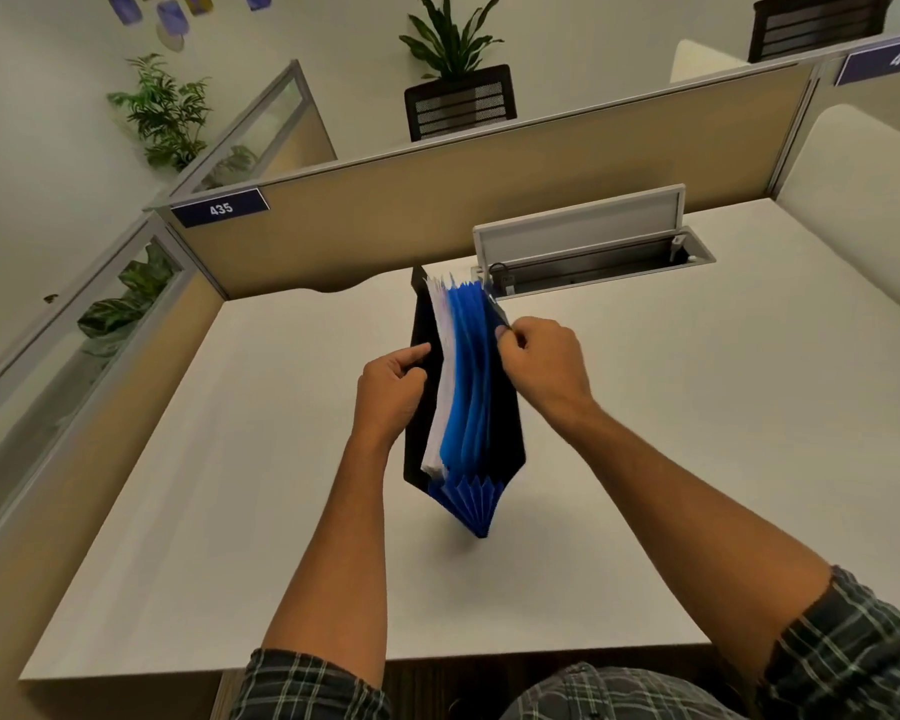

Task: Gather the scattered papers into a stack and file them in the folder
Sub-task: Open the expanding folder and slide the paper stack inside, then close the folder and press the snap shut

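An expanding folder (476, 407) with black covers and blue accordion pockets stands upright on the white desk (230, 459), spread open at the top. A stack of white papers (440, 387) sits inside its leftmost pocket, top edges sticking up. My left hand (391, 387) grips the folder's left black cover, thumb against its outer face. My right hand (541, 361) pinches the right cover near its top edge. The blue pleated end fans out at the bottom, towards me.
An open cable tray (593, 262) with its raised lid lies in the desk behind the folder. Beige partition walls (437, 200) close the desk at the back and left. Potted plants (453, 39) and black chairs stand beyond the partition.
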Available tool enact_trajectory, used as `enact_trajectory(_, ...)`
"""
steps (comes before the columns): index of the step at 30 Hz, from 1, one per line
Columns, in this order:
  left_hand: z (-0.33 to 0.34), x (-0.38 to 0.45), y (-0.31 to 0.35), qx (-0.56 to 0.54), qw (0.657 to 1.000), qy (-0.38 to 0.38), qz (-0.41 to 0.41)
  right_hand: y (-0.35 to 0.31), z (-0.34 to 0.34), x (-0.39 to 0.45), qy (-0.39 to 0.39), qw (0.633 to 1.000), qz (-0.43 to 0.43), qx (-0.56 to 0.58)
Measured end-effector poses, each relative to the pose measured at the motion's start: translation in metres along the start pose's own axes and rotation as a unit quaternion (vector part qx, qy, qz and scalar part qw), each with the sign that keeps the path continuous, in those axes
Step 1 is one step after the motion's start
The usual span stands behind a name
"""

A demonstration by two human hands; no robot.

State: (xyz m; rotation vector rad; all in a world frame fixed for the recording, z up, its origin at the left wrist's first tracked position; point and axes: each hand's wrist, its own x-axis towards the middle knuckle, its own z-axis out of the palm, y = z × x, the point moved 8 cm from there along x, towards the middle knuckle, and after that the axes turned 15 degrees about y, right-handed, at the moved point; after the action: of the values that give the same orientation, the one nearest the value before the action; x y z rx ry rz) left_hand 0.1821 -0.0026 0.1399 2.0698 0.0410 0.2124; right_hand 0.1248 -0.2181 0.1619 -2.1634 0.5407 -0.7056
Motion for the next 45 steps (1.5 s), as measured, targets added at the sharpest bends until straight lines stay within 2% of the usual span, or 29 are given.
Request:
enact_trajectory(8,0.012,-0.013,0.005,0.064,0.997,-0.048,0.021,0.001,0.009,0.005,-0.046,0.999,-0.009,0.003)
enact_trajectory(12,0.020,-0.018,0.009,0.046,0.995,-0.083,0.034,0.000,0.007,0.010,-0.045,0.999,-0.007,0.017)
enact_trajectory(16,0.032,-0.026,0.020,0.015,0.993,-0.103,0.049,0.009,0.011,0.008,-0.077,0.996,0.032,0.030)
enact_trajectory(20,0.056,-0.039,0.038,0.022,0.989,-0.122,0.081,0.020,0.011,0.008,-0.125,0.983,0.087,0.100)
enact_trajectory(25,0.092,-0.056,0.056,0.075,0.980,-0.138,0.121,0.048,-0.005,0.012,-0.106,0.976,0.116,0.153)
enact_trajectory(29,0.121,-0.077,0.055,0.112,0.959,-0.202,0.164,0.088,-0.017,0.009,-0.073,0.960,0.181,0.199)
enact_trajectory(31,0.132,-0.085,0.044,0.107,0.954,-0.235,0.156,0.113,-0.020,0.004,-0.057,0.954,0.212,0.203)
enact_trajectory(33,0.140,-0.091,0.025,0.085,0.951,-0.274,0.114,0.139,-0.022,-0.002,-0.043,0.947,0.246,0.203)
enact_trajectory(35,0.147,-0.098,0.005,0.094,0.940,-0.312,0.096,0.164,-0.022,-0.009,-0.034,0.943,0.269,0.195)
enact_trajectory(39,0.161,-0.114,-0.023,0.182,0.906,-0.354,0.145,0.205,-0.023,-0.019,-0.001,0.957,0.273,0.102)
enact_trajectory(42,0.172,-0.127,-0.046,0.280,0.862,-0.383,0.179,0.225,-0.024,-0.030,0.005,0.970,0.242,0.013)
enact_trajectory(45,0.181,-0.140,-0.066,0.333,0.829,-0.397,0.209,0.233,-0.022,-0.040,-0.001,0.981,0.194,-0.005)
